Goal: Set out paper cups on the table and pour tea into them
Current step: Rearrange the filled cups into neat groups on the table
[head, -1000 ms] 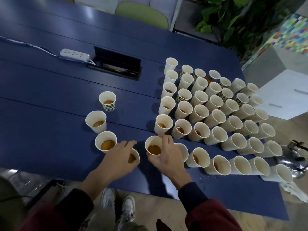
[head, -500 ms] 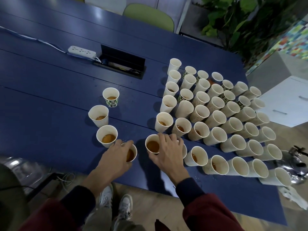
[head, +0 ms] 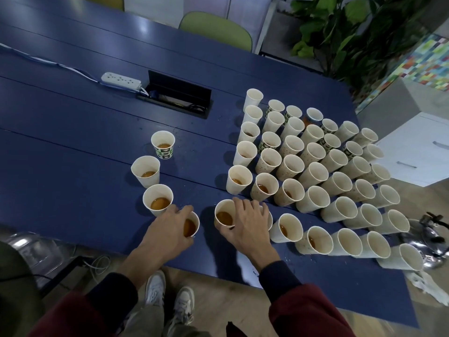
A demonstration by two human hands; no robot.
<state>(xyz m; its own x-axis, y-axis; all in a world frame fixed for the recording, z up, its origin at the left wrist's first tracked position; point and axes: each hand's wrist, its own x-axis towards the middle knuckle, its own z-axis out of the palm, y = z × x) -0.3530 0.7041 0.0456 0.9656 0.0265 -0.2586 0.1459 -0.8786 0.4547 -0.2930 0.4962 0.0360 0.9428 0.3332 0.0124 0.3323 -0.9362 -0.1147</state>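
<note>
My left hand (head: 167, 232) grips a paper cup of tea (head: 190, 226) near the front edge of the blue table (head: 73, 147). My right hand (head: 247, 222) holds a second tea-filled cup (head: 224, 215) by its rim and side, and partly hides another cup behind it. Three more cups with tea stand apart to the left: one (head: 158, 199), one (head: 145, 171) and a green-patterned one (head: 163, 144). A dense block of several paper cups (head: 313, 166) covers the right half of the table; some near ones hold tea. A metal kettle (head: 432, 242) sits at the far right.
A white power strip (head: 120, 80) with its cable and an open black cable box (head: 178, 96) lie at the table's middle back. A green chair (head: 216, 30) and plants stand beyond the table. White paper (head: 425, 283) lies by the kettle. My shoes are on the floor below.
Both hands have stayed on their two cups with the fingers closing more around them. The camera view shifted slightly, and the cups keep their places.
</note>
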